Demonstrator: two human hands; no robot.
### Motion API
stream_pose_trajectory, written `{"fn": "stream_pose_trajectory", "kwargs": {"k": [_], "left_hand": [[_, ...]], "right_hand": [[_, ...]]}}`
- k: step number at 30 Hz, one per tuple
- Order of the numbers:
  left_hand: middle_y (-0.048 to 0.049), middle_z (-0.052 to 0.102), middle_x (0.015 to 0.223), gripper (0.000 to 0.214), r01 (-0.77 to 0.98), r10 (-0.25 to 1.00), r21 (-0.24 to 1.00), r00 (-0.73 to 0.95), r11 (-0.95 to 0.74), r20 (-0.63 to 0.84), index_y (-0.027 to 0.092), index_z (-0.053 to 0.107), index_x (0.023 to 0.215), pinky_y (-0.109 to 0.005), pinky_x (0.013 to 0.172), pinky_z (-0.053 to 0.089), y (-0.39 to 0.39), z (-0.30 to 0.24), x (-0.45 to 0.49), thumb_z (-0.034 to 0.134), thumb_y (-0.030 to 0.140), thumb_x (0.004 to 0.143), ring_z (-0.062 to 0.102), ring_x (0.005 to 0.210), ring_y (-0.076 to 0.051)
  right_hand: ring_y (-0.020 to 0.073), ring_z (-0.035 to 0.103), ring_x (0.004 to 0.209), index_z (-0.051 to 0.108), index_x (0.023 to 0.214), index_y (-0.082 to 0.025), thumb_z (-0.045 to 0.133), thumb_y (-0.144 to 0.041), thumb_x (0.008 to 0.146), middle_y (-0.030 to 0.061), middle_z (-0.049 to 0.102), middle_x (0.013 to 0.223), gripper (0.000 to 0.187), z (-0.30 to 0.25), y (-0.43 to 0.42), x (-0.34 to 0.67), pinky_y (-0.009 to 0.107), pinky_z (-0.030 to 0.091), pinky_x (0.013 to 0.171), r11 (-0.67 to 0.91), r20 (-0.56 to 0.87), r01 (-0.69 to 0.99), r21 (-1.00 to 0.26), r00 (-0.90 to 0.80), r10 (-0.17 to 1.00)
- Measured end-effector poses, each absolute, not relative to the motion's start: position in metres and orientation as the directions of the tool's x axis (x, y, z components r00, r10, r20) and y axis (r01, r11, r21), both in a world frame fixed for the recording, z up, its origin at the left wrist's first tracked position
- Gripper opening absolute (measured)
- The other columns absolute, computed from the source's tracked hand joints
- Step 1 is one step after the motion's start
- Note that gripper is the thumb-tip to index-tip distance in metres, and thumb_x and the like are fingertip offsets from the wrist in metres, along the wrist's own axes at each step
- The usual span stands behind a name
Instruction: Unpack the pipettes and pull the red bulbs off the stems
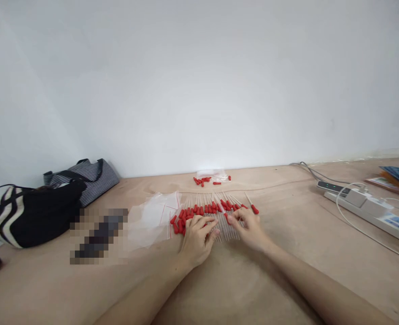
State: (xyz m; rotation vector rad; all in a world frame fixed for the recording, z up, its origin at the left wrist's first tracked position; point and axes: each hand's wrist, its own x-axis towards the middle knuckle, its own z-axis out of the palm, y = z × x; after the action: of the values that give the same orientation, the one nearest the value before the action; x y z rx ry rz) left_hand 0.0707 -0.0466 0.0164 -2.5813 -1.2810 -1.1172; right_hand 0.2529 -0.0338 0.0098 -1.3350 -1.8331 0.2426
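Droppers with red rubber bulbs [201, 210] and thin clear tubes lie side by side on the wooden table. My right hand [248, 225] pinches one dropper [225, 215] by its red bulb, its tube slanting up and to the left. Just left of it, my left hand [199, 234] rests over the near tubes, thumb and fingers apart, with nothing visible between them. Several red bulbs [179, 225] are bunched beside that hand, partly hidden by it. One dropper [254, 209] lies a little apart, beyond my right hand.
Clear plastic bags [148, 219] lie flat on the left. Loose red bulbs [202, 181] and a small clear bag [211, 173] are near the wall. A power strip [372, 214] with cables is at right; a black-and-white bag [44, 214] and a striped bag [99, 183] stand left.
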Motion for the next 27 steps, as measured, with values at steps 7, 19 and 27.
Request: {"fn": "stream_pose_trajectory", "kwargs": {"k": [7,19,27], "left_hand": [[-0.0022,0.065,0.088,0.027,0.727,0.779,0.408,0.275,-0.552,0.563,0.019,0.060,0.072,-0.034,0.072,0.036,-0.048,0.021,0.073,0.037,0.026,0.086,0.053,0.087,-0.017],[-0.0009,0.066,0.070,0.015,0.783,0.607,0.018,0.467,-0.621,0.644,0.020,0.057,0.069,-0.046,0.091,0.021,-0.042,0.020,0.058,0.051,0.029,0.080,0.058,0.082,-0.020],[-0.0017,0.066,0.098,0.013,0.738,0.478,-0.111,0.536,-0.666,0.696,0.024,0.062,0.081,-0.053,0.096,0.013,-0.040,0.018,0.055,0.048,0.026,0.083,0.054,0.101,-0.024]], "right_hand": [[0.0122,0.049,0.071,0.056,0.067,-0.020,0.040,-0.031,0.085,-0.0013,0.055,0.071,0.026,0.007,-0.061,0.221,0.026,0.027,0.065,0.512,0.531,0.726,-0.460,-0.237,0.813],[0.0150,0.044,0.109,0.051,0.111,-0.035,0.040,-0.021,0.087,-0.0025,0.061,0.106,0.030,-0.004,-0.044,0.240,0.038,0.004,0.095,0.618,0.731,0.773,0.145,-0.505,0.460],[0.0111,0.050,0.076,0.059,0.085,-0.024,0.037,-0.012,0.085,-0.0038,0.059,0.061,0.026,0.000,-0.042,0.241,0.037,0.007,0.094,0.646,0.702,0.750,0.140,-0.535,0.470]]}}
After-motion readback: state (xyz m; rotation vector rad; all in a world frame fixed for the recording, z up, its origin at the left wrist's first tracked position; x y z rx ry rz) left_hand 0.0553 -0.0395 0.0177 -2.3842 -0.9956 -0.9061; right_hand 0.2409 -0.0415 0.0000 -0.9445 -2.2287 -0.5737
